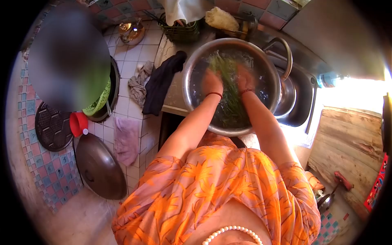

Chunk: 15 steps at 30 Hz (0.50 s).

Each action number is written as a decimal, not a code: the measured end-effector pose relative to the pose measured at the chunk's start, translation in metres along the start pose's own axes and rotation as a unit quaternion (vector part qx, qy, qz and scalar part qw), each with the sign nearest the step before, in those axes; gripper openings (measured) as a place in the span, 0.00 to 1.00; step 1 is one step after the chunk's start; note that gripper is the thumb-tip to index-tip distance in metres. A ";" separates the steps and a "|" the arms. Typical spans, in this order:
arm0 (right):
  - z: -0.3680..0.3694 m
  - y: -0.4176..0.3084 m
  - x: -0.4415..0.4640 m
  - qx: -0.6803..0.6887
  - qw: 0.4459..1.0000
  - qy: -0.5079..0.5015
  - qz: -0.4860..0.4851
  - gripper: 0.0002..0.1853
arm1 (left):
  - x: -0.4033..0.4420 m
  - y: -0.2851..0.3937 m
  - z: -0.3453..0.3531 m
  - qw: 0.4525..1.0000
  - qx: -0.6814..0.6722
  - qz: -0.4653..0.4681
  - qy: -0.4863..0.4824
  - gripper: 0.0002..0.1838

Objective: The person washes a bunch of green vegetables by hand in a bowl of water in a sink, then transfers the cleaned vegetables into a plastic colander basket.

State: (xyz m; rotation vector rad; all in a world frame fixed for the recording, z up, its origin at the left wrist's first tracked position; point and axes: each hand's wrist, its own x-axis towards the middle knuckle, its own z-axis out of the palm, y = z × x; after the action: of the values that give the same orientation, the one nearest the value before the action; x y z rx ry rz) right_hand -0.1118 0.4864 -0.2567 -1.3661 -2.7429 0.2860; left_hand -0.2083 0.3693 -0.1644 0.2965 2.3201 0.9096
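A large metal basin [188,77] full of water stands at the sink's left edge, just in front of my body. Long green leafy stems [230,100] float in it, running from the back of the basin towards me. My left hand [212,83] is in the water at the left side of the greens, blurred by motion. On their right side, my right hand [245,78] is also in the water and blurred. The fingers of both hands are too smeared to make out.
Right of the basin lie a faucet [288,57] and the sink [304,96] with a metal bowl. Dark cloth [161,83], a grey rag [139,86] and a pink cloth [125,141] lie left. Behind are a green basket [181,32] and a glass teapot [131,33].
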 end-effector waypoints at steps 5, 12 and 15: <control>-0.056 -0.020 0.002 0.018 0.995 -0.099 0.021 0.14 | 0.043 -0.041 0.035 0.992 0.009 0.115 0.056 0.29; -0.083 -0.019 -0.009 0.023 0.998 0.043 0.030 0.26 | 0.041 -0.052 0.016 0.991 -0.091 0.061 0.081 0.32; -0.122 -0.053 -0.050 0.007 0.967 0.236 -0.101 0.21 | 0.015 -0.050 -0.011 0.985 -0.123 0.104 0.059 0.26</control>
State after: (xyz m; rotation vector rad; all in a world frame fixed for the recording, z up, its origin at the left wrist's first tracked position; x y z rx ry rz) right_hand -0.1060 0.4327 -0.1254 -0.9806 -2.4393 -0.0326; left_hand -0.2260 0.3328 -0.1984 0.3949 2.2805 1.3365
